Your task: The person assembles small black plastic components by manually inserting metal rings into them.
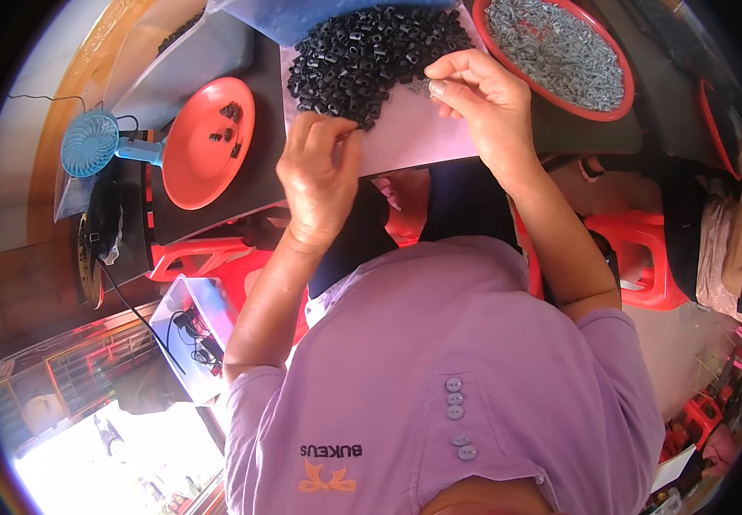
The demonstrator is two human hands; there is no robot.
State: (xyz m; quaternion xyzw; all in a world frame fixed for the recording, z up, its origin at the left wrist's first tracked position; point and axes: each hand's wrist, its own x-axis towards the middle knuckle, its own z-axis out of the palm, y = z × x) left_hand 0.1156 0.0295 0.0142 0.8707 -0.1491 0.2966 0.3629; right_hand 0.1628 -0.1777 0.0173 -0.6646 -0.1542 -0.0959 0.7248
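Observation:
My left hand [323, 176] is closed in a pinch at the near left edge of a heap of small black tube-shaped plastic parts [362, 56]. A black part [365, 124] shows at its fingertips. To the right, my right hand [493, 112] pinches thumb against forefinger, with a tiny object between them too small to make out. A few small grey metal pieces [416, 85] lie beside those fingertips, on the pale pink sheet [414, 142] under the heap.
A red-rimmed tray [627, 101] of small grey metal pieces [551, 51] stands at the far right. On the left lie a red plate [199, 172] with several black parts and a blue fan [90, 144]. Another person's arm [738, 215] shows at the right, near red stools [637, 249].

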